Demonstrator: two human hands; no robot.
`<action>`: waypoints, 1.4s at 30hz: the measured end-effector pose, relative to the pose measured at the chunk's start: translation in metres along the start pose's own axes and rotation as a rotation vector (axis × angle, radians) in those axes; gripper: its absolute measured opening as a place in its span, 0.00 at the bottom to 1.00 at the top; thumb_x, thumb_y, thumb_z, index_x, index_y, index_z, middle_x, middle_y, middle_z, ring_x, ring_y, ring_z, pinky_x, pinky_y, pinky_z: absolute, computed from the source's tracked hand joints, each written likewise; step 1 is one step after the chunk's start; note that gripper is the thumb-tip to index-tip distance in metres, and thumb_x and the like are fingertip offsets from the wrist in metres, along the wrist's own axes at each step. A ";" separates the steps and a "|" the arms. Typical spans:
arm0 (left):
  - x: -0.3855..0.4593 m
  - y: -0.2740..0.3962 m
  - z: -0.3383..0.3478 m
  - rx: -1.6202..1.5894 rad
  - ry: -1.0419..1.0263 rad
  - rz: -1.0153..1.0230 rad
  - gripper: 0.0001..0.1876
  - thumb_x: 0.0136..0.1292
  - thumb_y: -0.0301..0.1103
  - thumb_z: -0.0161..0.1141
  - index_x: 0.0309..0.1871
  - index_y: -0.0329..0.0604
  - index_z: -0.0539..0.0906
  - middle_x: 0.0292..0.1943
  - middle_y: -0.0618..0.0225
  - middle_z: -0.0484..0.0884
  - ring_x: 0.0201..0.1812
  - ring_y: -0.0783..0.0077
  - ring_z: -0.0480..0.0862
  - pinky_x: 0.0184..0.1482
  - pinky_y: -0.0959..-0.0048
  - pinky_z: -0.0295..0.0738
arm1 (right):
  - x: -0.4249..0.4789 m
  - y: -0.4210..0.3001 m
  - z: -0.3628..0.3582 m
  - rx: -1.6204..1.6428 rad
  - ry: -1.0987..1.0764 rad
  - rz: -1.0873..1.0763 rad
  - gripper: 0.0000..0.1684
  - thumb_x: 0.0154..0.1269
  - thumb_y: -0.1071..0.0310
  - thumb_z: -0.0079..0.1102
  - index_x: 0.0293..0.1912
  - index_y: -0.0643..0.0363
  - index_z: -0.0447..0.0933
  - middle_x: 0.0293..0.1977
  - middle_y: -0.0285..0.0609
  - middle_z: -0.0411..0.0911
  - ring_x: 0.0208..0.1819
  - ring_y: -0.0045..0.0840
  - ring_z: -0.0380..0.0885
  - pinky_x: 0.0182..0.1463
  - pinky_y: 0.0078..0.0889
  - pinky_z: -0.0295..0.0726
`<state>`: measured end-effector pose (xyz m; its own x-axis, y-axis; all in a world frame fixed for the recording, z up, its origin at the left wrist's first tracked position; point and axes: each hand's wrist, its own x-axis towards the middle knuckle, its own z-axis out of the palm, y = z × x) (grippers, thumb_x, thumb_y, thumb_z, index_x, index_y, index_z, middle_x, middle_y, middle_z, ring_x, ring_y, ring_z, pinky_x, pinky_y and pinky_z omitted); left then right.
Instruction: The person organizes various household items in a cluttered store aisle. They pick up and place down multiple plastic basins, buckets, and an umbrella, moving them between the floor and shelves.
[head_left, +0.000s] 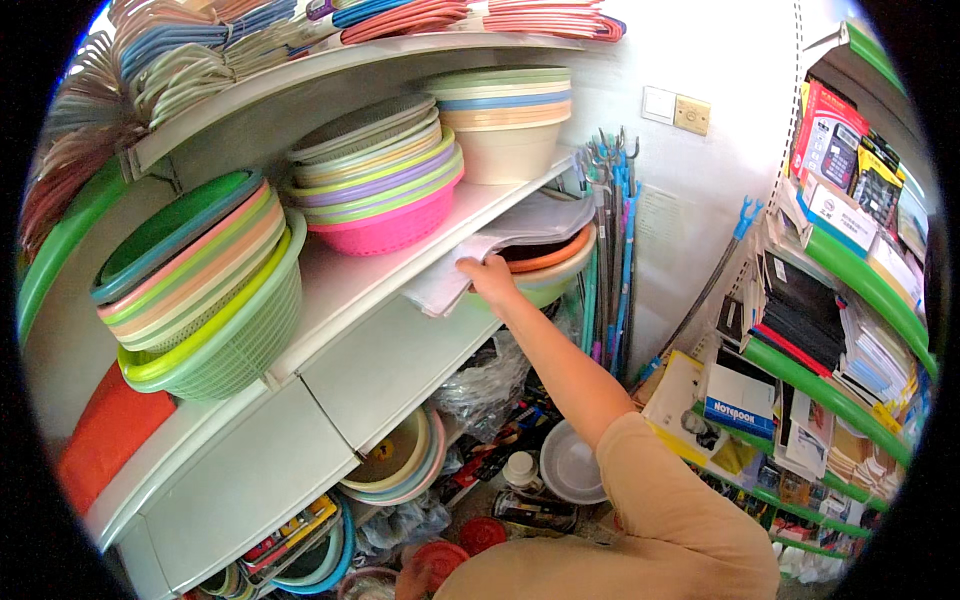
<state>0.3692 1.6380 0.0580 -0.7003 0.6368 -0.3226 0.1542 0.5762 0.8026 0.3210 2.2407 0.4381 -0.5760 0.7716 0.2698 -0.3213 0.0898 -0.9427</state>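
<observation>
My right hand (491, 281) reaches up from the lower right, its fingers closed on the edge of a flat bundle of thin, whitish plastic sheets (442, 281). The bundle lies partly over the front edge of a white shelf (360, 283). Behind my hand, a translucent grey plastic sheet (536, 217) rests over a stack of basins with an orange rim (551, 255). Left of the bundle, a pink plastic colander (390, 229) forms the bottom of a stack on the shelf. My left hand is out of view.
Stacked baskets (232, 330) stand at the shelf's left end; cream basins (502, 150) stand at the back. Clothes hangers (180, 90) fill the shelf above. Poles with hooked ends (619, 255) lean on the wall. Stationery shelves (832, 397) rise at right. A white basin (574, 461) sits low down.
</observation>
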 end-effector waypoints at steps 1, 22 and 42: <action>0.002 0.008 -0.001 0.008 -0.014 0.001 0.25 0.65 0.48 0.57 0.57 0.38 0.74 0.44 0.56 0.81 0.45 0.59 0.80 0.44 0.64 0.75 | 0.002 0.000 0.000 -0.039 -0.003 -0.025 0.18 0.56 0.62 0.61 0.39 0.69 0.77 0.32 0.43 0.80 0.34 0.29 0.79 0.38 0.33 0.76; 0.085 0.299 -0.031 -0.386 -0.471 0.270 0.35 0.65 0.56 0.56 0.66 0.40 0.65 0.61 0.60 0.72 0.62 0.63 0.72 0.62 0.65 0.65 | -0.153 0.023 0.115 -0.328 0.036 -0.135 0.28 0.63 0.49 0.57 0.26 0.69 0.75 0.19 0.57 0.75 0.23 0.47 0.78 0.29 0.46 0.73; 0.098 0.408 -0.057 -1.420 0.277 0.200 0.24 0.69 0.42 0.52 0.62 0.39 0.67 0.56 0.61 0.75 0.56 0.62 0.74 0.61 0.62 0.67 | -0.228 0.034 0.076 -0.426 -0.408 0.032 0.31 0.67 0.46 0.47 0.37 0.69 0.76 0.36 0.58 0.79 0.41 0.41 0.79 0.45 0.47 0.73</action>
<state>0.3239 1.9062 0.3824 -0.8844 0.4324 -0.1755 -0.4254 -0.5924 0.6842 0.3844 2.0193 0.3598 -0.8499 0.4814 0.2141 -0.0175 0.3804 -0.9247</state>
